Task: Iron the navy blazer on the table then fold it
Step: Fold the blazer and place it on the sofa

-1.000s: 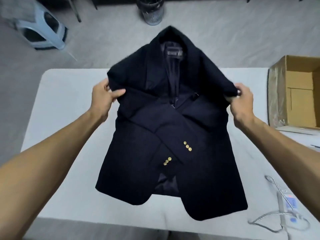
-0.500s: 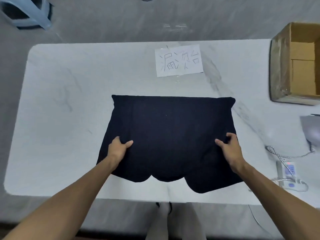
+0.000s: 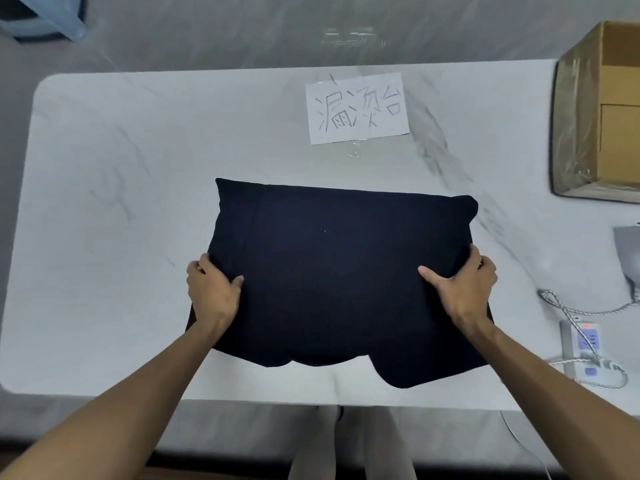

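I see my left hand [image 3: 214, 292] and right hand [image 3: 460, 285] gripping the folded blazer [image 3: 332, 265]; lifting unevenly could spill the fold open.

soft, even light falls from overhead, bright but flat. a pale glare patch [image 3: 353, 34] sits on the floor [image 3: 207, 39] beyond the table [image 3: 138, 140], and a smaller glint shines just below the paper sheet [image 3: 356, 109]. the navy blazer [image 3: 339, 265] reads almost black, its folds barely showing. shadows are faint. the wide lens bows the table's edges, and the cardboard box [image 3: 581, 133] looks smeared.
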